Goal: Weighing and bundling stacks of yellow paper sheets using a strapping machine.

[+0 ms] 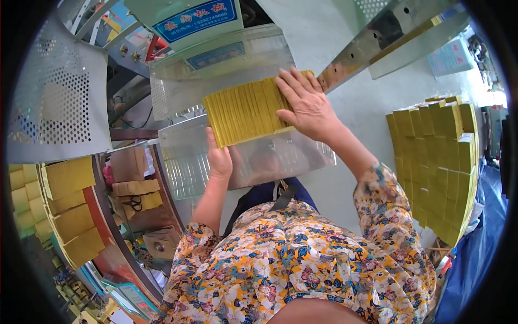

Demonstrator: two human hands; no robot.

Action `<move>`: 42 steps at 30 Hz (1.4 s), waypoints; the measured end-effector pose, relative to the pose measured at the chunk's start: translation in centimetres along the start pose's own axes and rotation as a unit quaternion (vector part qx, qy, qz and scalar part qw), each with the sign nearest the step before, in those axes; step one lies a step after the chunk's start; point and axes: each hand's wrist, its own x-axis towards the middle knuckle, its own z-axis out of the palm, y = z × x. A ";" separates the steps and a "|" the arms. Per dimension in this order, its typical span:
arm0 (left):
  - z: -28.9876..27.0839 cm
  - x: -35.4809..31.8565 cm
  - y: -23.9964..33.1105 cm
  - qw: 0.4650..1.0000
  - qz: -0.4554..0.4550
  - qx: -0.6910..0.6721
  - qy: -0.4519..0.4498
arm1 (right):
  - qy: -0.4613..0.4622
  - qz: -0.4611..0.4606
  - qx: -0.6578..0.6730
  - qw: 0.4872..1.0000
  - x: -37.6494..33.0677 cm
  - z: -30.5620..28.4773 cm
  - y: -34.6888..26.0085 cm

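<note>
A long block of yellow paper bundles (245, 110), packed side by side, is held tilted over a shiny metal tray (189, 173). My left hand (219, 161) grips the block's near left corner; its thumb side shows and the other fingers are partly hidden behind the paper. Across the block's right end lies my right hand (308, 108), fingers extended over the top and thumb pressed along the near side. Between them the two hands squeeze the row together.
A clear plastic guard (226, 59) stands behind the tray, below a machine panel with a blue label (194, 20). To the right rises a tall stack of yellow paper bundles (431, 156). At left are a perforated metal cover (51, 102) and a shelf with black-handled scissors (134, 203).
</note>
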 end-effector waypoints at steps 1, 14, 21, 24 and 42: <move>0.2 0.0 0.1 1.000 0.017 0.007 -0.015 | 0.002 -0.006 0.001 1.000 0.1 0.2 0.1; 2.8 0.0 0.9 0.994 0.071 0.050 -0.063 | 0.004 -0.024 0.003 1.000 3.9 0.7 -4.4; 3.5 -1.0 2.4 0.997 -0.011 0.071 -0.042 | -0.090 -0.045 0.002 0.995 4.3 2.4 -5.2; 0.2 0.4 -0.1 0.995 -0.015 0.092 -0.028 | 0.080 -0.138 0.068 0.985 5.6 0.4 -8.8; -3.0 3.8 -0.4 0.987 0.050 0.144 -0.058 | 0.164 0.283 0.414 0.849 -11.5 6.5 3.6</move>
